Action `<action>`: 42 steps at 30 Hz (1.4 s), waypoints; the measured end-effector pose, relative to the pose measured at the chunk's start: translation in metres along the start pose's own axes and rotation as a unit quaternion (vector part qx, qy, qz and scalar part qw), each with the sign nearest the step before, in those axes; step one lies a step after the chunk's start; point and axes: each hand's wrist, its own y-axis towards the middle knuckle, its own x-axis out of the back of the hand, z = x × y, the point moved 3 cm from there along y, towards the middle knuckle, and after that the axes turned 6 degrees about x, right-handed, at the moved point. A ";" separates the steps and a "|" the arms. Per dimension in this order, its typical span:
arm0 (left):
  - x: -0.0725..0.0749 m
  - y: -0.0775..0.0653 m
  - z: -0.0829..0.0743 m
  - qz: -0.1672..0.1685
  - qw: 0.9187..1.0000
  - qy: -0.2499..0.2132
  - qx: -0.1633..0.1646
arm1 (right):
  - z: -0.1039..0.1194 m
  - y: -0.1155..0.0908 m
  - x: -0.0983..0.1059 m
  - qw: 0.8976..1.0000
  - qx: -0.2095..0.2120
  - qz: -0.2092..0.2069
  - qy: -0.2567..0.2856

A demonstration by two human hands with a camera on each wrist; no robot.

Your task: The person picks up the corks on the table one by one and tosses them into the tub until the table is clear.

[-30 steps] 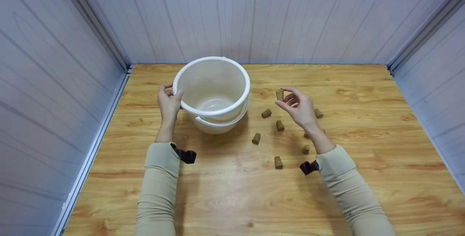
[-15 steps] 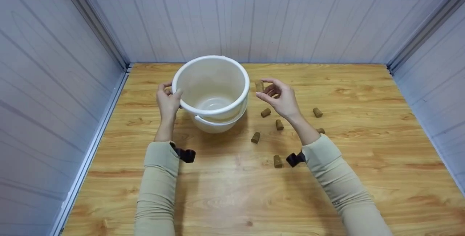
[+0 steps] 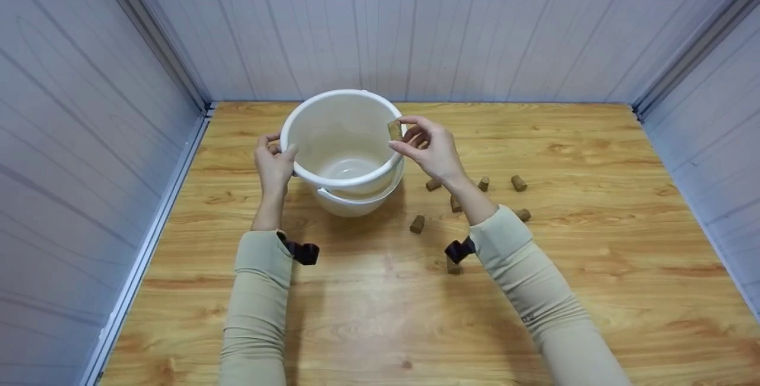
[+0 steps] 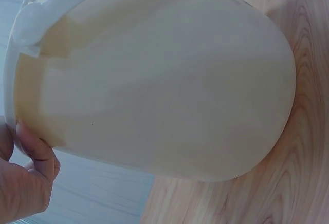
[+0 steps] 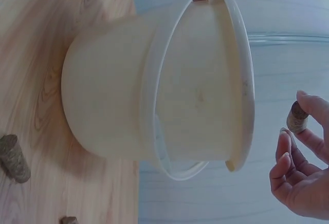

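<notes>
A white bucket (image 3: 350, 196) stands on the wooden table, its handle hanging down at the near side. My left hand (image 3: 275, 169) grips the bucket's rim at the left, thumb over the edge; the left wrist view shows the fingers (image 4: 40, 149) against the outer wall. Between thumb and forefinger my right hand (image 3: 436, 151) pinches a cork (image 3: 395, 130), which overlaps the inside of the right rim in the head view. In the right wrist view that cork (image 5: 297, 118) is above the level of the rim (image 5: 247, 85). No cork shows in the visible part of the bucket's floor.
Several other corks lie on the table (image 3: 368, 326) right of the bucket, among them a cork (image 3: 417, 224) in front, a cork (image 3: 519, 183) farther right and a cork (image 3: 453, 266) partly hidden by the right wrist camera. Pale panels (image 3: 386, 29) enclose the back and sides.
My right hand has carried the cork leftward, from over the table to the bucket's right rim. The left hand and the bucket have stayed in place.
</notes>
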 end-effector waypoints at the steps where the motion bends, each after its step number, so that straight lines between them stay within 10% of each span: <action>1: 0.000 0.000 0.000 0.000 1.000 0.000 -0.001 | 0.001 0.001 -0.002 1.000 0.001 0.001 -0.002; 26: 0.002 -0.012 -0.011 0.011 1.000 -0.015 0.004 | 0.005 0.018 -0.037 0.998 0.008 0.029 -0.055; 42: 0.000 -0.001 0.000 -0.002 1.000 0.014 -0.004 | 0.007 0.010 -0.027 1.000 0.000 0.011 0.002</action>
